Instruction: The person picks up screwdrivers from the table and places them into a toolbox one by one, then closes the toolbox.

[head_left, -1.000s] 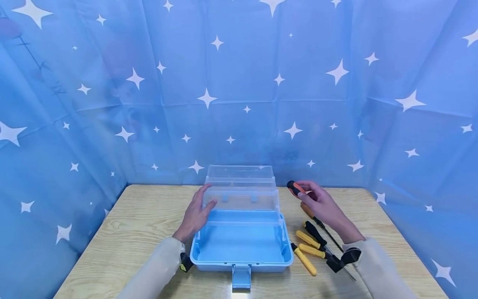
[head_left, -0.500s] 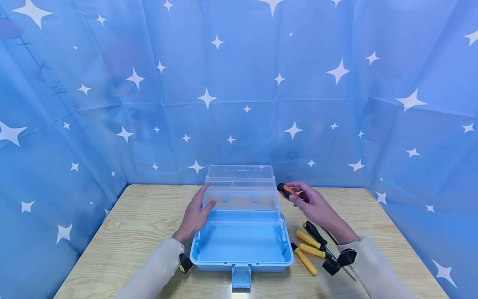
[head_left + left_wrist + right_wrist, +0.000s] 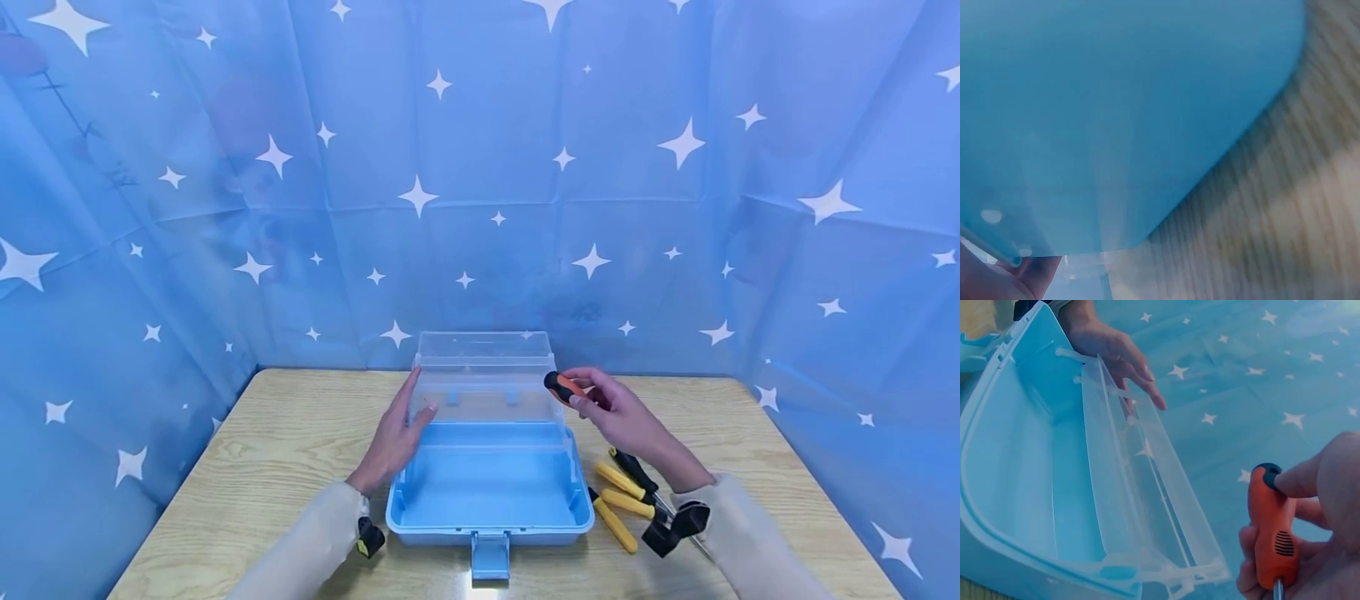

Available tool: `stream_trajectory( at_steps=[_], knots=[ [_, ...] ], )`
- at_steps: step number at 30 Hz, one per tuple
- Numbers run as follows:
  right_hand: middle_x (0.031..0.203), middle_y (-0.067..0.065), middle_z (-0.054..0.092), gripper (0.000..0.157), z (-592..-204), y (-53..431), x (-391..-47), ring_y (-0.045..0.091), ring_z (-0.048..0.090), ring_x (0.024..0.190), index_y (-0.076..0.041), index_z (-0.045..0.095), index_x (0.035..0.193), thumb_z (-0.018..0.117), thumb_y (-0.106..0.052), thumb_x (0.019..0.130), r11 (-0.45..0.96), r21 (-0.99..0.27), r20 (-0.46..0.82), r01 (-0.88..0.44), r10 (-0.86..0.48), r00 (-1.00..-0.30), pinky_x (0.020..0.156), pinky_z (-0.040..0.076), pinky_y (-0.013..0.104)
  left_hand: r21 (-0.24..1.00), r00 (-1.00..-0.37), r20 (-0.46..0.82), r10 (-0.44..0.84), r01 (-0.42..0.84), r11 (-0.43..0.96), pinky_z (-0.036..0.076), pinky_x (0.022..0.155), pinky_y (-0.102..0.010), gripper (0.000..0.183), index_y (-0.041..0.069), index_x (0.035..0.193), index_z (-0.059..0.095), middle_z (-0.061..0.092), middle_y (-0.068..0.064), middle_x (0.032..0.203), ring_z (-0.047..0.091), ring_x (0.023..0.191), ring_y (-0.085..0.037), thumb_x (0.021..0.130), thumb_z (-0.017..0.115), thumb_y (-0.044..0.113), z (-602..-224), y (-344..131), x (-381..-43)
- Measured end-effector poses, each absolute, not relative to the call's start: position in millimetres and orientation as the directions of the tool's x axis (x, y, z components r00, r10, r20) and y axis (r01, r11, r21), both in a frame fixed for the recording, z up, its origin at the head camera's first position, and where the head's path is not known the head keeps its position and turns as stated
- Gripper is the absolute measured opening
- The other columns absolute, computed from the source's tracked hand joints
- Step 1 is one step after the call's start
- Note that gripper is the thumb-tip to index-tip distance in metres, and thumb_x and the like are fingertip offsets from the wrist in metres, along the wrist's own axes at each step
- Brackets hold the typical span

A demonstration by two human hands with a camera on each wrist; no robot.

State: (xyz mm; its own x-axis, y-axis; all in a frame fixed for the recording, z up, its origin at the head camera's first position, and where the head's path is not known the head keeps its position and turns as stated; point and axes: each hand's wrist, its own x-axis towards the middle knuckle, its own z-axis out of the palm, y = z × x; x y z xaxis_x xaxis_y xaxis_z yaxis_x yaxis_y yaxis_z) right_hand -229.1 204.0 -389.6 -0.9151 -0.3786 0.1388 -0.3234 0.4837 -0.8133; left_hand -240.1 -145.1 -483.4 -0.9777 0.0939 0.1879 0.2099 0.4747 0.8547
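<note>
My right hand (image 3: 622,417) holds a screwdriver (image 3: 1274,537) by its orange and black handle, just right of the clear tray. The start of its metal shaft shows in the right wrist view; the tip is out of sight. My left hand (image 3: 393,433) rests against the left end of the raised clear plastic tray (image 3: 483,396), fingers fairly straight. That tray stands at the back of a light blue toolbox (image 3: 491,537), whose bottom holds nothing visible. In the left wrist view the toolbox wall (image 3: 1116,112) fills most of the picture.
To the right of the toolbox lie a yellow-handled tool (image 3: 617,525), yellow-handled pliers (image 3: 626,502) and a black-handled screwdriver (image 3: 632,468), partly behind my right wrist. A blue latch (image 3: 491,557) hangs at the toolbox front. A starred blue curtain (image 3: 480,167) borders the wooden table (image 3: 300,442).
My right hand has moved left with the screwdriver, closer to the clear tray. My left hand stays at the tray's left end.
</note>
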Motion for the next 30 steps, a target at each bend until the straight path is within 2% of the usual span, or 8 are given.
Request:
stream_trajectory(
  at_steps=[7, 11, 19, 24, 30],
  knots=[
    [0.103, 0.013, 0.062, 0.035, -391, 200, -226, 0.025, 0.057, 0.086, -0.010, 0.050, 0.138, 0.053, -0.014, 0.103, 0.480, -0.813, 0.133, -0.331, -0.400, -0.907, 0.069, 0.052, 0.029, 0.796, -0.961, 0.248, 0.120, 0.273, 0.541, 0.017, 0.119, -0.060, 0.071, 0.032, 0.160, 0.008, 0.014, -0.001, 0.166, 0.017, 0.152, -0.030, 0.102, 0.047, 0.048, -487, -144, -241],
    [0.105, 0.012, 0.062, 0.037, -391, 197, -224, 0.025, 0.058, 0.087, -0.009, 0.050, 0.138, 0.054, -0.014, 0.102, 0.479, -0.811, 0.131, -0.336, -0.412, -0.902, 0.070, 0.052, 0.029, 0.781, -0.958, 0.259, 0.124, 0.283, 0.557, 0.019, 0.118, -0.062, 0.070, 0.035, 0.159, 0.009, 0.016, -0.002, 0.166, 0.019, 0.151, -0.032, 0.102, 0.045, 0.051, -488, -144, -244],
    [0.109, 0.014, 0.062, 0.036, -389, 186, -220, 0.035, 0.057, 0.088, -0.011, 0.051, 0.138, 0.055, -0.016, 0.102, 0.447, -0.821, 0.120, -0.356, -0.474, -0.872, 0.067, 0.052, 0.030, 0.775, -0.966, 0.233, 0.110, 0.252, 0.579, 0.021, 0.116, -0.065, 0.065, 0.038, 0.158, 0.014, 0.020, -0.005, 0.165, 0.022, 0.150, -0.036, 0.103, 0.046, 0.046, -488, -145, -250],
    [0.105, 0.011, 0.064, 0.035, -389, 179, -219, 0.030, 0.058, 0.084, -0.017, 0.055, 0.136, 0.057, -0.018, 0.101, 0.470, -0.796, 0.123, -0.381, -0.491, -0.862, 0.062, 0.049, 0.029, 0.786, -0.971, 0.220, 0.099, 0.236, 0.571, 0.023, 0.115, -0.066, 0.064, 0.040, 0.157, 0.017, 0.022, -0.004, 0.164, 0.023, 0.149, -0.035, 0.102, 0.047, 0.048, -488, -145, -251],
    [0.107, 0.009, 0.063, 0.033, -388, 166, -218, 0.028, 0.056, 0.084, -0.015, 0.054, 0.135, 0.056, -0.018, 0.102, 0.418, -0.820, 0.104, -0.391, -0.564, -0.819, 0.061, 0.047, 0.028, 0.788, -0.971, 0.219, 0.098, 0.235, 0.569, 0.024, 0.115, -0.066, 0.066, 0.039, 0.157, 0.018, 0.022, -0.004, 0.164, 0.024, 0.149, -0.035, 0.099, 0.046, 0.056, -488, -144, -251]
  ],
)
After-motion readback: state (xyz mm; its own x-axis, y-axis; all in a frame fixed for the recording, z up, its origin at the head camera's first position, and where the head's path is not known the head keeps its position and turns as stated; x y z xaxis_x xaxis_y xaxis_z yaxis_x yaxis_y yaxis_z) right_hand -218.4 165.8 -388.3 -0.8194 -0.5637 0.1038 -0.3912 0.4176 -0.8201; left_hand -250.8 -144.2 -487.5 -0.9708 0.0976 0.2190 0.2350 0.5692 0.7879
